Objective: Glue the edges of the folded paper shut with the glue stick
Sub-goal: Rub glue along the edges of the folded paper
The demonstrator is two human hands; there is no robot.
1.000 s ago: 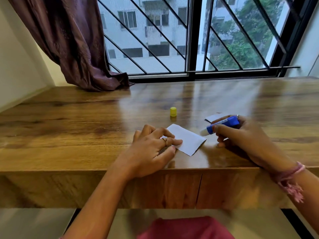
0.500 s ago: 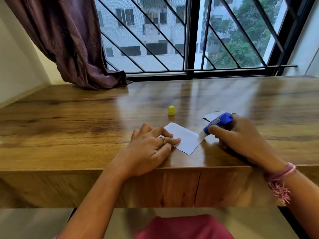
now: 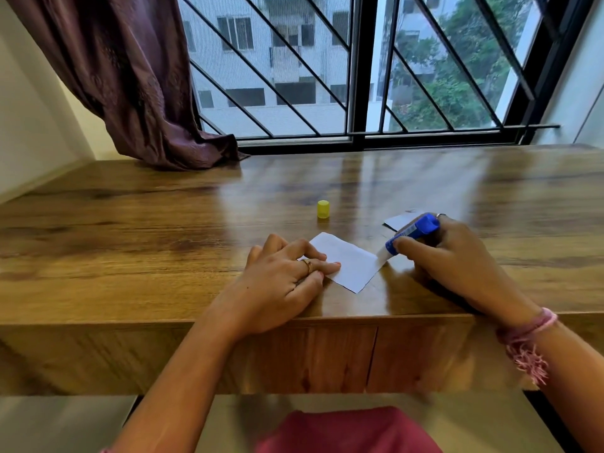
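White folded paper (image 3: pixel 346 263) lies flat on the glossy wooden desk (image 3: pixel 163 230), turned like a diamond, close to the desk's front edge. The person's left hand (image 3: pixel 281 282) rests on the paper's left part, fingers stretched out and pressed down flat, with the fingertips (image 3: pixel 335 265) on the sheet; a gold ring (image 3: pixel 307 265) sits on 1 finger. The right hand (image 3: pixel 454 263) is just right of the paper, curled around a blue glue stick (image 3: pixel 412 233), thumb and fingers wrapped round its barrel. The stick is tilted, its blue base up and away from the paper, its pale tip (image 3: pixel 381 255) down at the paper's right corner; the tip appears to touch the edge there, though blur makes contact hard to confirm.

Behind the paper, apart from it, a small yellow cap (image 3: pixel 323 209) stands upright on the desk. Behind and right of the paper, partly hidden by the glue stick and right hand, lies a second small white scrap of paper (image 3: pixel 397 220). A pink thread bracelet (image 3: pixel 529 338) with a frayed tassel circles the right wrist. Far behind the paper, a purple curtain (image 3: pixel 137 83) pools on the desk's back left, beside a window with black diagonal bars (image 3: pixel 294 70).
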